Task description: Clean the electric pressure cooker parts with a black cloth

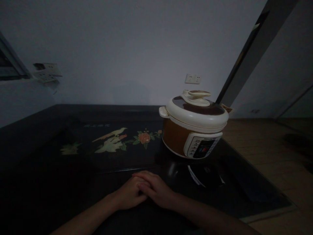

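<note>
"Left hand and right hand lie together over the near part of the table: what do they hold?"

"Only each other: we see the right closed over the left, whose fingers are mostly hidden, so we cannot tell how far they curl."

"Where do we find the cooker?"

"Beyond the hands, to their right; a hard push from the left could carry it towards the table's edge."

"And the flat black object?"

"Just on the cooker's near side. A sweep of the right forearm could shove it aside; in dim light, its dark outline is easily missed."
</note>
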`<state>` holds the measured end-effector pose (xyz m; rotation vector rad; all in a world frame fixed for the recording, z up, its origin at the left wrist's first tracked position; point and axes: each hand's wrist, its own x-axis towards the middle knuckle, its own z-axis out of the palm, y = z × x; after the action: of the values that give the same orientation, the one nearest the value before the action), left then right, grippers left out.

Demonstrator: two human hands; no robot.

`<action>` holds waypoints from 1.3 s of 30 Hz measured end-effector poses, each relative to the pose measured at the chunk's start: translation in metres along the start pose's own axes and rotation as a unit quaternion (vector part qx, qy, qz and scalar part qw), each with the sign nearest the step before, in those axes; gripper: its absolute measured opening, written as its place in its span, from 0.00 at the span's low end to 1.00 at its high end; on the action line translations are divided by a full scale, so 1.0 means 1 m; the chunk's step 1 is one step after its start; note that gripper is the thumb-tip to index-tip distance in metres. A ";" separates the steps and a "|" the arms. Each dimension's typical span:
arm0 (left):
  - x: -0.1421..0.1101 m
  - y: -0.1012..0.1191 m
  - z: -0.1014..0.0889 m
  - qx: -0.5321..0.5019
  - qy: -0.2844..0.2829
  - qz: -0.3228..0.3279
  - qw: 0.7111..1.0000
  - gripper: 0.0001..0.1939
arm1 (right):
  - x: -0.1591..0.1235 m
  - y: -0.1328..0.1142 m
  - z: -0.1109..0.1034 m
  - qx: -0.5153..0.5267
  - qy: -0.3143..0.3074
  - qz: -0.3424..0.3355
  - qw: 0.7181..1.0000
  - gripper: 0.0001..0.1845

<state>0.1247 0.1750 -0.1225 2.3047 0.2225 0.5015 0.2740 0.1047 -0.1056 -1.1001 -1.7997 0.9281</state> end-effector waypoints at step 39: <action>0.001 0.002 -0.003 -0.008 -0.004 -0.020 1.000 0.11 | 0.002 0.001 0.000 -0.010 0.002 -0.006 1.000 0.21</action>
<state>0.1242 0.1758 -0.1192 2.2813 0.2596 0.4714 0.2732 0.1072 -0.1060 -1.1032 -1.8136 0.9015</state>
